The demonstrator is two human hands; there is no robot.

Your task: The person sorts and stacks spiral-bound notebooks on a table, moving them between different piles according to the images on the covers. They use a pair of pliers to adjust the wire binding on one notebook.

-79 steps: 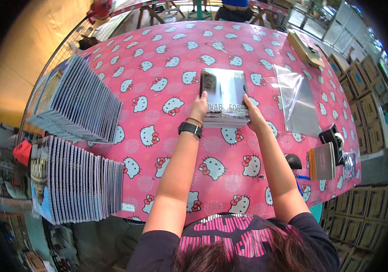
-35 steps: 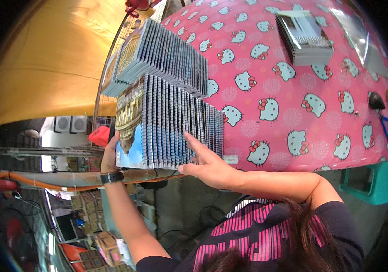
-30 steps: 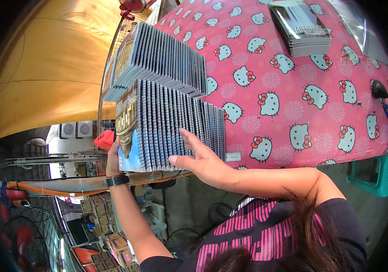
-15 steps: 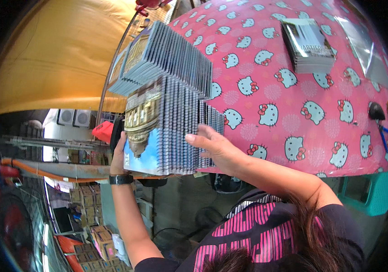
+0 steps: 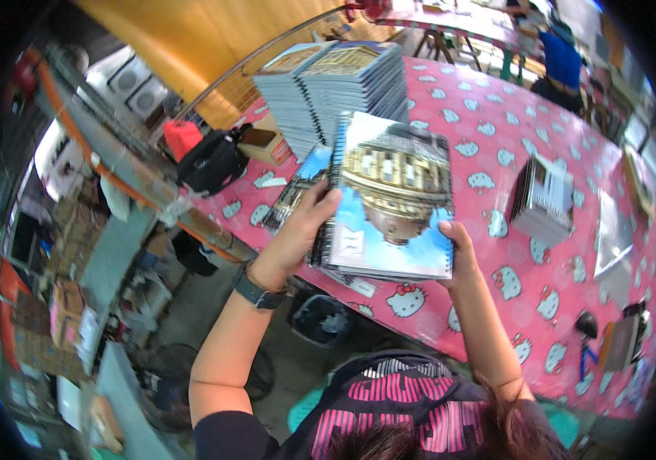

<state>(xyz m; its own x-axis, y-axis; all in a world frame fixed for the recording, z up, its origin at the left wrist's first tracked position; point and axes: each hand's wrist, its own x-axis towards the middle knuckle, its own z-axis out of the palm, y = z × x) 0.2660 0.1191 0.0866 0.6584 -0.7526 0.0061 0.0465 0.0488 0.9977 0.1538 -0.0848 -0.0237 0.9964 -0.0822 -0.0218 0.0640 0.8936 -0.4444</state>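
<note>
Between my two hands is a stack of spiral-bound notebooks (image 5: 393, 192). The top cover shows a domed building against blue sky, upside down to me. My left hand (image 5: 297, 234) grips the left edge, thumb on the cover. On the right edge, my right hand (image 5: 462, 253) is closed with its thumb over the corner; its other fingers are hidden underneath. Another notebook (image 5: 297, 195) lies partly under the left side of the stack. Just behind stand tall piles of similar spiral notebooks (image 5: 335, 84).
A pink table (image 5: 427, 314) with a cat-face print spreads around. At right are a smaller notebook stack (image 5: 542, 199), a clear plastic sheet (image 5: 611, 238) and a blue-handled tool (image 5: 587, 360). A black bag (image 5: 211, 162) and small box (image 5: 263, 143) sit left. Another person (image 5: 562, 61) is far back.
My right hand, before open beside the spiral edges, now grips the stack's right edge. The held stack has turned so its cover faces up. The view has swung, showing more table.
</note>
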